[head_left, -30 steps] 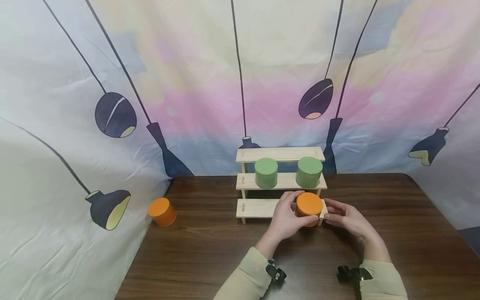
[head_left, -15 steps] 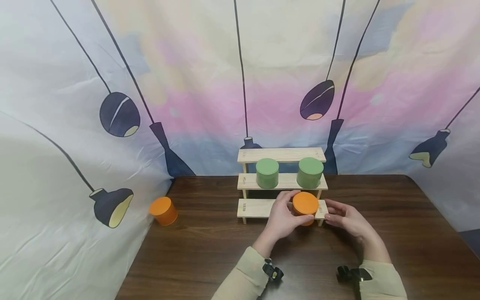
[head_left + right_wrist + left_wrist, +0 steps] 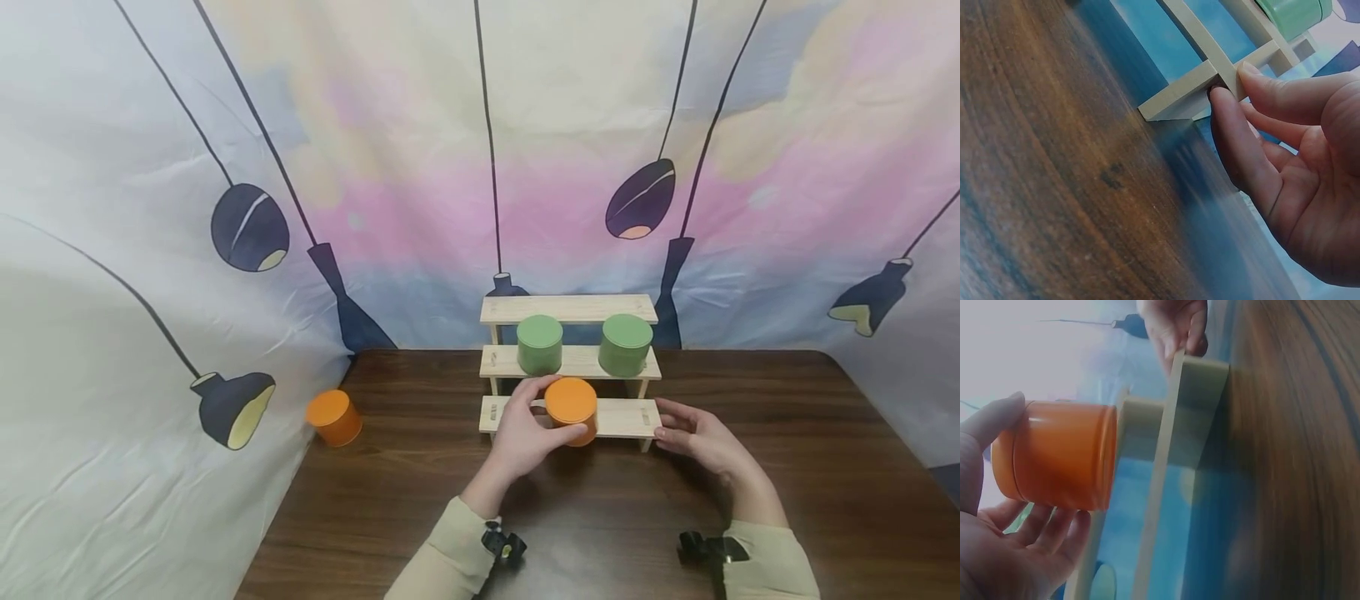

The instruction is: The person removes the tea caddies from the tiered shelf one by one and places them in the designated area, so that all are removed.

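Note:
An orange round tin [image 3: 572,404] is gripped by my left hand [image 3: 522,433], thumb on its near side and fingers behind. In the left wrist view a gap shows between the tin [image 3: 1063,456] and the front board of a three-tier wooden stand [image 3: 626,417]. The right end of that lowest board is pinched between the thumb and fingers of my right hand [image 3: 705,442]; the right wrist view shows this hand [image 3: 1297,162] at the board's corner. Two green tins, one left [image 3: 539,344] and one right [image 3: 626,345], sit on the middle tier.
Another orange tin [image 3: 334,417] stands on the dark wooden table [image 3: 600,533] near its left edge. Behind the stand hangs a cloth [image 3: 420,167] printed with lamps. The top tier [image 3: 567,308] is bare wood.
My left hand has carried the orange tin leftward along the lowest tier, from its right end towards the middle. My right hand stays at the board's end.

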Demonstrator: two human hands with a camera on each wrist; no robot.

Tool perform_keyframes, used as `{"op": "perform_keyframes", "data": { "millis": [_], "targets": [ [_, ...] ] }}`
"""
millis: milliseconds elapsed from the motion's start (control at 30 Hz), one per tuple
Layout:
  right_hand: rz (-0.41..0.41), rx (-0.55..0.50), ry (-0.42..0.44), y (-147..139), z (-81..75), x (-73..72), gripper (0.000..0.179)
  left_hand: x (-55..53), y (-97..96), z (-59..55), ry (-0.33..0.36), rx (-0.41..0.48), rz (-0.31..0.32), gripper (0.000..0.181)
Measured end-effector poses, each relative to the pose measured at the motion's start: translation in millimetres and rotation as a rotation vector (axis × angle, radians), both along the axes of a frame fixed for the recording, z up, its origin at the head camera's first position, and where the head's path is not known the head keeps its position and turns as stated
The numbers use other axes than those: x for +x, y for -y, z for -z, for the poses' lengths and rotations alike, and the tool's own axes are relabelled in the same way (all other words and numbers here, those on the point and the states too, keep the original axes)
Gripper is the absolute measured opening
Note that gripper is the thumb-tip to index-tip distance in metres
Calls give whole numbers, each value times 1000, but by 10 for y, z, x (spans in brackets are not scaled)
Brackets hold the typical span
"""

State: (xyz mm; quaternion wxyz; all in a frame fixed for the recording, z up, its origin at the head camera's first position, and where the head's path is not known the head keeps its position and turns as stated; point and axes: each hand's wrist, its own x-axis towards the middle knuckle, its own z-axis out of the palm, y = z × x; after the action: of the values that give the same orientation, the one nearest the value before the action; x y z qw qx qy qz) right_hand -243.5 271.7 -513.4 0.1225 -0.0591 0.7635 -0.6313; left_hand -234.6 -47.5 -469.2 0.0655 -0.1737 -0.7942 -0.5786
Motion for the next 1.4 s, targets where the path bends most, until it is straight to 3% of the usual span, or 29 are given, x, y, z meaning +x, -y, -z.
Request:
{"op": "perform_keyframes", "data": {
  "millis": [233,733,933,1400],
  "targets": [
    [4,20,13,3,-12,13,73,49,347,-35,-5,-26,-49,76],
    [6,-8,21,21,-2,-1,72,176,916,8,-10,-41,-80,81],
    [10,4,24,5,2,7,72,155,1134,26,-27,-82,-145,81],
    [11,71,42,24,-42,20,74,151,1776,-8,-20,-71,-301,80]
  ]
}}
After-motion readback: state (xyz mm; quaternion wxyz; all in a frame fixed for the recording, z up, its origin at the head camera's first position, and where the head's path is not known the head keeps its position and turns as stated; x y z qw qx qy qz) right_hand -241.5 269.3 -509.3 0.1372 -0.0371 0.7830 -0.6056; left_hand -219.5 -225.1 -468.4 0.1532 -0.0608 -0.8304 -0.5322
